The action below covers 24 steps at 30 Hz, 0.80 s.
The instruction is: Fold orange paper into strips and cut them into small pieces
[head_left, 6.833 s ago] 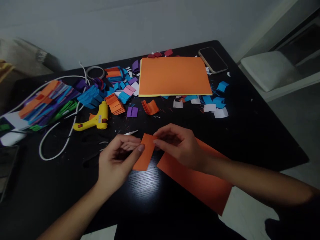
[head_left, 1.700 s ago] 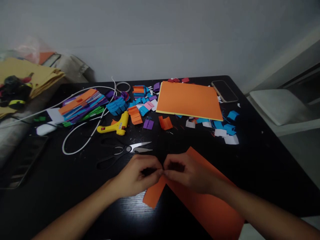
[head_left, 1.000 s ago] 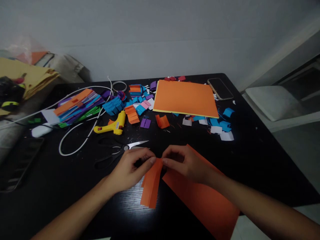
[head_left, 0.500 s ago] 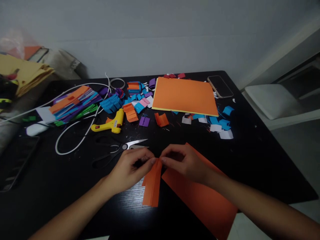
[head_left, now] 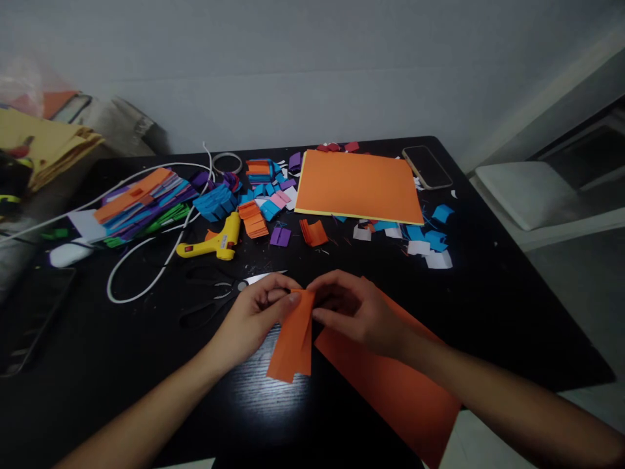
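Orange paper strips (head_left: 293, 345) hang layered from my fingertips over the black table, their lower ends fanned apart. My left hand (head_left: 261, 312) pinches their top edge between thumb and fingers. At the upper right corner of the strips, my right hand (head_left: 359, 312) has its thumb and forefinger curled on the paper edge. Beneath my right hand and forearm lies a large orange paper sheet (head_left: 390, 391). Just beyond my left hand are black-handled scissors (head_left: 239, 286), their blades partly hidden by my fingers.
A yellow glue gun (head_left: 215, 244) lies behind the scissors, near a looping white cable (head_left: 110, 280). Stacked orange sheets (head_left: 361, 185) rest at the back among small coloured paper pieces (head_left: 254, 218). A phone (head_left: 427, 167) lies back right; coloured strips (head_left: 141, 202) are piled left.
Both hands have risen slightly away from me with the orange strips. The strips' lower ends have swung left and spread, and my right fingers have shifted along the top edge.
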### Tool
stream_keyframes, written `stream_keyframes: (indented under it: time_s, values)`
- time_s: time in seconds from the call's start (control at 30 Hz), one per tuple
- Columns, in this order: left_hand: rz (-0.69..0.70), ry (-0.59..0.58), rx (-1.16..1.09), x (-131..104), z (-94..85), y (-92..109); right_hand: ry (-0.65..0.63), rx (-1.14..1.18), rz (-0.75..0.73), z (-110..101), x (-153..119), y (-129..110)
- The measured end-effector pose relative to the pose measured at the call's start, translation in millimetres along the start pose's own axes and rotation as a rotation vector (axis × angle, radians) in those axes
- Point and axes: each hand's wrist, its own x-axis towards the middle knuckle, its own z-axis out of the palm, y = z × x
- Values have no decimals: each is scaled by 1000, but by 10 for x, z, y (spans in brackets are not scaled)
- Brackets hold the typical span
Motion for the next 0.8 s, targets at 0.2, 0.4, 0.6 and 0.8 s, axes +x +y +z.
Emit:
stream_keyframes:
  time_s: [0.2, 0.4, 0.6, 0.8]
  values:
    - [16, -13, 25, -37, 17, 14, 59, -17, 21, -9, 27, -13]
    - [103, -81, 126, -75, -4, 21, 62, 68, 69, -42, 58, 38]
    - [239, -5, 297, -71, 3, -52, 113, 0, 40, -24, 67, 68]
    - [216, 58, 358, -49, -1, -53, 105, 4, 87, -8, 43, 57]
